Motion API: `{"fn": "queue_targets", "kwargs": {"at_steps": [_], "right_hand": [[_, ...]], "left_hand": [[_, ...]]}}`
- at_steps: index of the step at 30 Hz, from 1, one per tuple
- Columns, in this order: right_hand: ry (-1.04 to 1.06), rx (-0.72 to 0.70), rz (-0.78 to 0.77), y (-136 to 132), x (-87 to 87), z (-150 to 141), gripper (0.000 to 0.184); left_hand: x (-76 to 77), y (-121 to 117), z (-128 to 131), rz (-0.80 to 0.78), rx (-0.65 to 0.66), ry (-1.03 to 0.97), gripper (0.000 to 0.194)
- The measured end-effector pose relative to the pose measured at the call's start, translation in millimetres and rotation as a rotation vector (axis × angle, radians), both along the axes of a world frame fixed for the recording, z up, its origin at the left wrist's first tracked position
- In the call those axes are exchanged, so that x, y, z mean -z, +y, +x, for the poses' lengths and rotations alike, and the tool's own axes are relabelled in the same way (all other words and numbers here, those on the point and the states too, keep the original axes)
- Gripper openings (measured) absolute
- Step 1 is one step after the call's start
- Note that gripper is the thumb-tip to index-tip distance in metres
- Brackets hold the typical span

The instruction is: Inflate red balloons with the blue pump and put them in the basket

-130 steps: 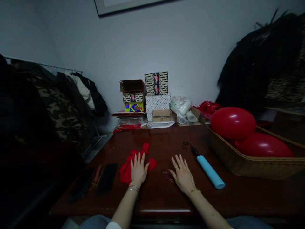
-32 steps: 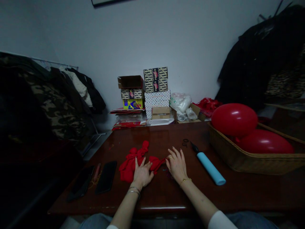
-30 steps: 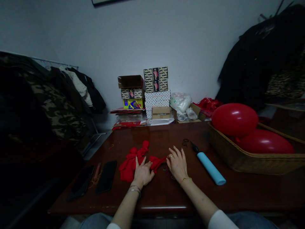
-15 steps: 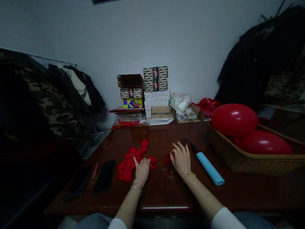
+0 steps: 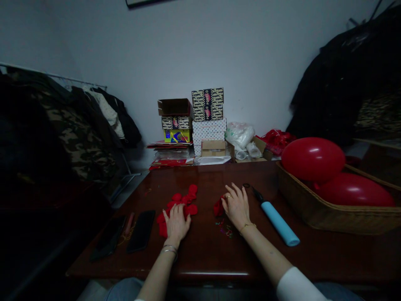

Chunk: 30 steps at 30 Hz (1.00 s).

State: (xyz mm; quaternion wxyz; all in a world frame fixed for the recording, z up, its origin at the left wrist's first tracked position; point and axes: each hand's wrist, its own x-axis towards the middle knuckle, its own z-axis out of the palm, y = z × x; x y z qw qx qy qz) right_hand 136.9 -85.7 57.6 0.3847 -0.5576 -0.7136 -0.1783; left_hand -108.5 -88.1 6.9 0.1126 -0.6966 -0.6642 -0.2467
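Observation:
A pile of limp red balloons lies on the table left of centre. Spread over the near part of this pile is my left hand, palm down, covering some of it. My right hand rests further right with its fingers stretched out. Its thumb side touches a small crumpled red balloon, partly hidden by the hand. Small coloured rubber bands lie just below that balloon. To the right of my right hand is a light blue hand pump with a black nozzle.
A wicker basket with inflated red balloons stands at the right. Two dark phones lie at the left on the brown table. Stacked boxes and plastic bags stand behind, with hanging clothes on both sides.
My left hand has moved left onto the balloon pile, and its fingers are more spread. My right hand has stayed beside the small red balloon. The view has shifted slightly.

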Motion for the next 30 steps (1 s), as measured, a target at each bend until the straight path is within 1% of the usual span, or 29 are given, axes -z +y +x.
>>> {"fn": "queue_targets", "kwargs": {"at_steps": [2,4,7,9,10,11,14,17,19,21,22,24,26,28,30], "right_hand": [[-0.01,-0.017,-0.007,0.7,-3.1,-3.6,0.015],[-0.021,-0.038,-0.014,1.2,-5.6,-7.5,0.015],[-0.033,-0.068,-0.02,1.0,-8.4,-13.8,0.015],[-0.041,-0.092,-0.021,0.0,-9.5,-17.5,0.015],[-0.045,-0.106,-0.021,-0.8,-9.8,-18.9,0.015],[-0.049,-0.119,-0.021,-1.7,-9.9,-19.8,0.015],[-0.056,-0.153,-0.024,-5.1,-7.6,-20.1,0.015],[-0.052,-0.172,-0.026,-9.3,-0.8,-19.9,0.016],[-0.044,-0.178,-0.03,-12.7,5.8,-21.9,0.016],[-0.034,-0.182,-0.035,-16.1,12.7,-26.0,0.015],[-0.029,-0.184,-0.036,-17.5,15.8,-28.6,0.015],[-0.023,-0.187,-0.041,-19.4,20.9,-33.9,0.013],[-0.025,-0.19,-0.048,-19.8,24.5,-38.7,0.012],[-0.031,-0.194,-0.055,-19.3,27.4,-42.9,0.013],[-0.052,-0.205,-0.055,-19.1,29.8,-46.7,0.017]], "left_hand": [[-3.1,-3.9,11.0,0.022,0.01,-0.079,0.034],[-7.4,-7.1,24.2,0.033,0.047,-0.144,0.034],[-15.1,-9.6,45.1,0.053,0.12,-0.211,0.042],[-20.1,-9.2,57.9,0.028,0.156,-0.24,0.043],[-22.4,-8.4,63.1,0.004,0.154,-0.249,0.042],[-24.4,-7.4,67.3,-0.016,0.137,-0.254,0.037],[-28.8,-3.8,72.4,-0.063,0.095,-0.273,0.019],[-29.1,-0.7,67.7,-0.123,0.067,-0.364,0.019],[-25.5,1.7,62.8,-0.164,0.035,-0.469,0.02],[-18.9,5.2,59.6,-0.178,0.038,-0.619,0.018],[-15.0,7.2,59.2,-0.182,0.068,-0.723,0.016],[-7.7,11.0,60.9,-0.2,0.154,-1.009,0.011],[-3.2,12.8,65.1,-0.248,0.196,-1.348,0.01],[-2.9,11.6,69.7,-0.309,0.188,-1.66,0.016],[-5.9,8.4,73.0,-0.392,0.211,-1.929,0.024]]}}
